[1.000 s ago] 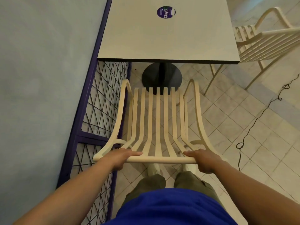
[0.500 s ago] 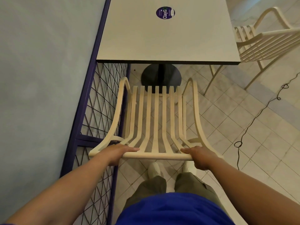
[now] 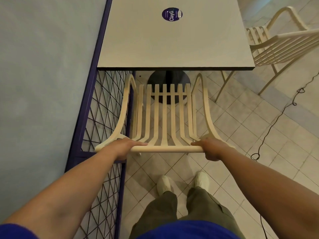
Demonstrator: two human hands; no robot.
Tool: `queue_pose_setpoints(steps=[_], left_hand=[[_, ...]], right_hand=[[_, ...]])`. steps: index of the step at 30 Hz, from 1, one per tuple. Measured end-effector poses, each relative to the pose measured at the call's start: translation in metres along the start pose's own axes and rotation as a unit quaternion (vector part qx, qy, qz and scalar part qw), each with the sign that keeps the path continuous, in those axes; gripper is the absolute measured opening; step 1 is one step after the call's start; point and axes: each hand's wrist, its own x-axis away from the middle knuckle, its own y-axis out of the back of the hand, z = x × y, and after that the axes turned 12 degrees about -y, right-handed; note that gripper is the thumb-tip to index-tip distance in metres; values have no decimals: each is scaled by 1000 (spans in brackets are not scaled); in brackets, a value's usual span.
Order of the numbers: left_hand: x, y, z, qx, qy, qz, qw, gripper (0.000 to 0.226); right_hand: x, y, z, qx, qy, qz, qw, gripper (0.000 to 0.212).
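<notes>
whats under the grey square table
A black round pedestal base shows beneath the grey square table, partly behind the cream slatted chair that the left hand and right hand grip. The table covers the base's far part and its post's top.

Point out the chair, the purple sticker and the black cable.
chair [image 3: 165, 149], head view, middle of its top rail.
purple sticker [image 3: 172, 14], head view, its centre.
black cable [image 3: 272, 127], head view, straight run over the tiles.

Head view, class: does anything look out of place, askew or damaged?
A loose black cable snakes across the floor right of the chair, unsecured. The chair itself sits square to the table, undamaged.
</notes>
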Motion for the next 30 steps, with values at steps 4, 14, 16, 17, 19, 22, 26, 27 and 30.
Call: queue_pose_setpoints(steps=[4, 14, 16, 17, 19, 22, 26, 27, 30], left_hand=[[-4, 3, 3, -2, 3, -6, 1000, 108], [-6, 0, 3, 14, 13, 8, 1000, 101], [-7, -2, 4, 4, 15, 8, 1000, 103], [-7, -4, 6, 1, 16, 9, 1000, 103], [-5, -4, 6, -1, 19, 6, 1000, 107], [-2, -5, 6, -6, 16, 5, 1000, 110], [5, -7, 3, -5, 13, 16, 1000, 104], [7, -8, 3, -3, 11, 19, 1000, 102], [13, -10, 3, -3, 5, 28, 1000, 96]], right_hand=[[-5, 10, 0, 9, 7, -1, 1000, 66], [-5, 13, 14, 6, 11, 7, 1000, 40], [-5, 14, 19, 28, 15, 10, 999, 46], [-4, 15, 20, 35, 19, 13, 999, 47], [-4, 15, 22, 35, 18, 16, 999, 47], [-1, 13, 24, 41, 17, 12, 999, 48], [5, 9, 27, 50, 19, 7, 999, 48], [6, 7, 28, 51, 19, 7, 998, 48], [10, -2, 32, 57, 26, -2, 998, 48]])
